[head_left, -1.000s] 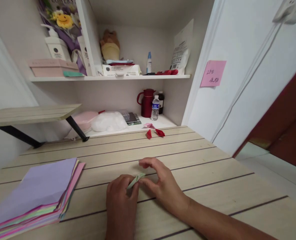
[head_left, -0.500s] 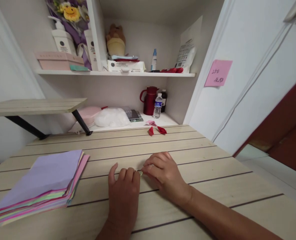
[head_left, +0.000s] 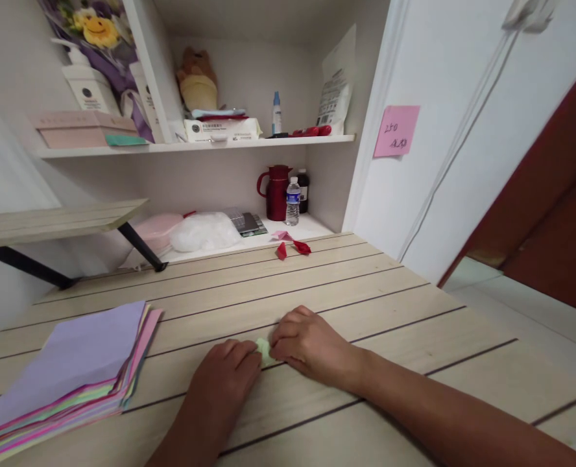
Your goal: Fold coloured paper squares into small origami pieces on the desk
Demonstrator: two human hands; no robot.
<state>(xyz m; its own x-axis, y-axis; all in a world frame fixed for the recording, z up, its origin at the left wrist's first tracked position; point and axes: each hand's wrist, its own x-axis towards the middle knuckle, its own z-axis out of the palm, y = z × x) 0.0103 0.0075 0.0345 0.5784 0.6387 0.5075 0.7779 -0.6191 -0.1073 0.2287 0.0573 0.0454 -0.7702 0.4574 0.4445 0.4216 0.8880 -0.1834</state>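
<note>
A small folded piece of light green paper [head_left: 264, 350] lies on the wooden table [head_left: 395, 305] between my two hands. My left hand [head_left: 222, 379] rests on the table with curled fingers pressing the paper's left edge. My right hand [head_left: 305, 344] is closed in a loose fist, its fingertips pinching the paper's right side. Most of the paper is hidden under the fingers.
A stack of coloured paper sheets [head_left: 69, 373], lilac on top, lies at the near left. Small red and pink folded paper pieces [head_left: 290, 243] sit at the table's far edge. Behind are shelves with a red jug [head_left: 276, 191] and a water bottle [head_left: 292, 201].
Both hands have closed tighter over the green paper, pressing it flat to the table; a second ago it stood lifted between the fingertips. The view has shifted slightly.
</note>
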